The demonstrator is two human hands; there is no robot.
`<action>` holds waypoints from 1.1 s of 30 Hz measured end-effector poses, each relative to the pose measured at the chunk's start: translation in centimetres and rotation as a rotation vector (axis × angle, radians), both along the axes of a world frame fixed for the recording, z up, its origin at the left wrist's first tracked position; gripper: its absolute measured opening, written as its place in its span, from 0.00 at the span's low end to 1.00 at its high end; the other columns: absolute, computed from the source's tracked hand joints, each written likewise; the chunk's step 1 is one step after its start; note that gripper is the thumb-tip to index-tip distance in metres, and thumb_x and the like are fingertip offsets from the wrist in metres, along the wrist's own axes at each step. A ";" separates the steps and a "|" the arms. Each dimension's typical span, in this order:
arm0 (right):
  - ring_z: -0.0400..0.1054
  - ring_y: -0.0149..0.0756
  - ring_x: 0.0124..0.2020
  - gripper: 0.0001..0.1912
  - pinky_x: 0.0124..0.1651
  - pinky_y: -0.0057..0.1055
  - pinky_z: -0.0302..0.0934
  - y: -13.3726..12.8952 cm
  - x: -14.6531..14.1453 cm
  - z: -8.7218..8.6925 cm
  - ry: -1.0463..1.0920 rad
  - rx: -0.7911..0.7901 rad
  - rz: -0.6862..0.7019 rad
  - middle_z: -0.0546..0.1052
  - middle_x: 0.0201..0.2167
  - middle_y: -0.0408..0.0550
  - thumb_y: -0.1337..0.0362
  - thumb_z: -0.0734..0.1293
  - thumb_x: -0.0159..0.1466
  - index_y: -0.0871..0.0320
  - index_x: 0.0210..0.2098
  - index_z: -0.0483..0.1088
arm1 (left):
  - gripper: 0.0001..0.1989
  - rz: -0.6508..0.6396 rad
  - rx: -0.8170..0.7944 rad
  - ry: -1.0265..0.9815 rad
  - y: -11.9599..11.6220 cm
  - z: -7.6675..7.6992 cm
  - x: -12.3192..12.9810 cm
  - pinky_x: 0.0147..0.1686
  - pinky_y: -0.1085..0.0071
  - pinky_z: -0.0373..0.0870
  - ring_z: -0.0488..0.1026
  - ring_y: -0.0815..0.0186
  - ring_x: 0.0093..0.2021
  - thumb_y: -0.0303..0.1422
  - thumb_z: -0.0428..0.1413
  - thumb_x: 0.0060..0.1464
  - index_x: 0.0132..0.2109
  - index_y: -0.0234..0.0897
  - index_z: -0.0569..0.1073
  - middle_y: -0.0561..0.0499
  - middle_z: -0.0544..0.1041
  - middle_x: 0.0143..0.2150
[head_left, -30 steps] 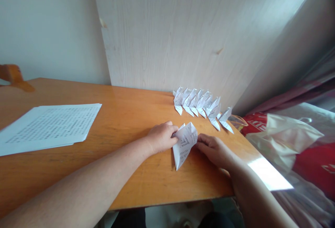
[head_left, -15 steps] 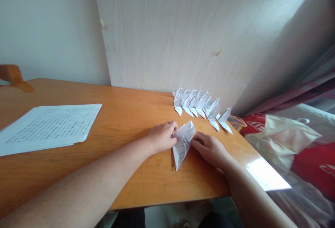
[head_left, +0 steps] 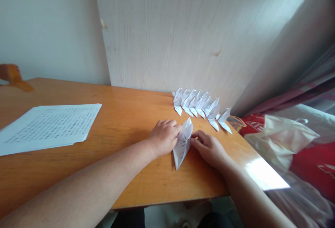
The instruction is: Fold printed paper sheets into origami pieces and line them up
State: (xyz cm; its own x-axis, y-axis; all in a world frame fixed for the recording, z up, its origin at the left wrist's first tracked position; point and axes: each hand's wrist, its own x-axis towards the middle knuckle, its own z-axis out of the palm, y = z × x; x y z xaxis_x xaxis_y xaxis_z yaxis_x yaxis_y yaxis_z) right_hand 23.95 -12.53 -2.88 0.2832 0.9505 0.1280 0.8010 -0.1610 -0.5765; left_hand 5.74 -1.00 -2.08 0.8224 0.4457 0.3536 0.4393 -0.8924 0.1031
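A piece of folded printed paper (head_left: 182, 146) stands on the wooden table between my hands, one point toward me and one pointing up and away. My left hand (head_left: 165, 137) is closed on its left edge, the fingertips partly hidden behind the paper. From the right, my right hand (head_left: 206, 147) pinches the paper's right edge between thumb and forefinger. Beyond them, several finished-looking folded paper figures (head_left: 200, 105) with upright points and flat tails stand grouped, one figure (head_left: 224, 119) a little apart at the right end.
A stack of printed sheets (head_left: 54, 123) lies on the left of the table (head_left: 125, 112). A pale board (head_left: 162, 36) rises behind the table. Past the right edge are red and white bags (head_left: 282, 133) and a curtain. A brown wooden piece (head_left: 15, 78) juts in at far left.
My left hand has shifted slightly right and its fingers now curl over the paper's upper left edge. The paper's upper point has tipped a little left and narrowed. My right hand stays nearly in place.
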 end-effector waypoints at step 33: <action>0.63 0.32 0.22 0.09 0.26 0.30 0.55 2.9 1.6 1.3 0.313 0.104 -0.111 0.72 0.21 0.42 0.59 0.62 0.59 0.55 0.26 0.68 | 0.12 -0.273 0.135 0.071 0.2 -1.2 0.0 0.43 0.60 0.57 0.67 0.56 0.46 0.36 0.52 0.65 0.50 0.54 0.77 0.49 0.72 0.45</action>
State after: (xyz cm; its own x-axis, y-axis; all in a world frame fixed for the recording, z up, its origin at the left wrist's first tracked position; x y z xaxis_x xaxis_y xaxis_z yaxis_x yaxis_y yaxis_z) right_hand 25.54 -9.64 -1.60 0.4247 0.8982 0.1132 0.5639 -0.1646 -0.8093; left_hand 5.77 -0.83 -3.28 0.9301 0.1580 0.3317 0.1836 -0.9819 -0.0471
